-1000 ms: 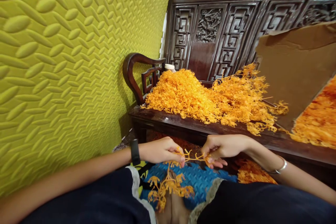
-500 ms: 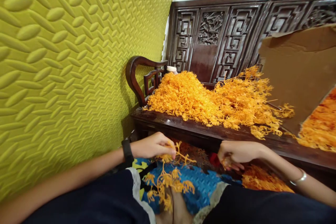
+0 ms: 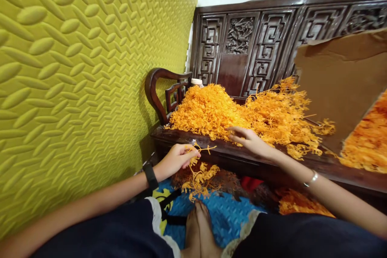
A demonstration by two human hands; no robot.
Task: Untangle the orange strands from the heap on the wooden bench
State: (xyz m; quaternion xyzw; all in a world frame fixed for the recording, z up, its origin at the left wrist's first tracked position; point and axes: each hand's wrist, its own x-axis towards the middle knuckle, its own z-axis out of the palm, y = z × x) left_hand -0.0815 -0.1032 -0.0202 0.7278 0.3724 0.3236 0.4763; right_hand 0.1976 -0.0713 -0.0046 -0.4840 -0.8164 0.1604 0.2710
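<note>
Two hands: left hand at left, near dark bench; right hand over its near edge
Left fingers: clamped on orange sprig, dangling above blue mat
Right fingers: extended, slightly apart, by orange pile; contact unclear
Jar: far left, behind pile

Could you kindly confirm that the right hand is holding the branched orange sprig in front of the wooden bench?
Not quite: the head view shows the left hand, not the right hand, holding the branched orange sprig in front of the wooden bench.
</note>
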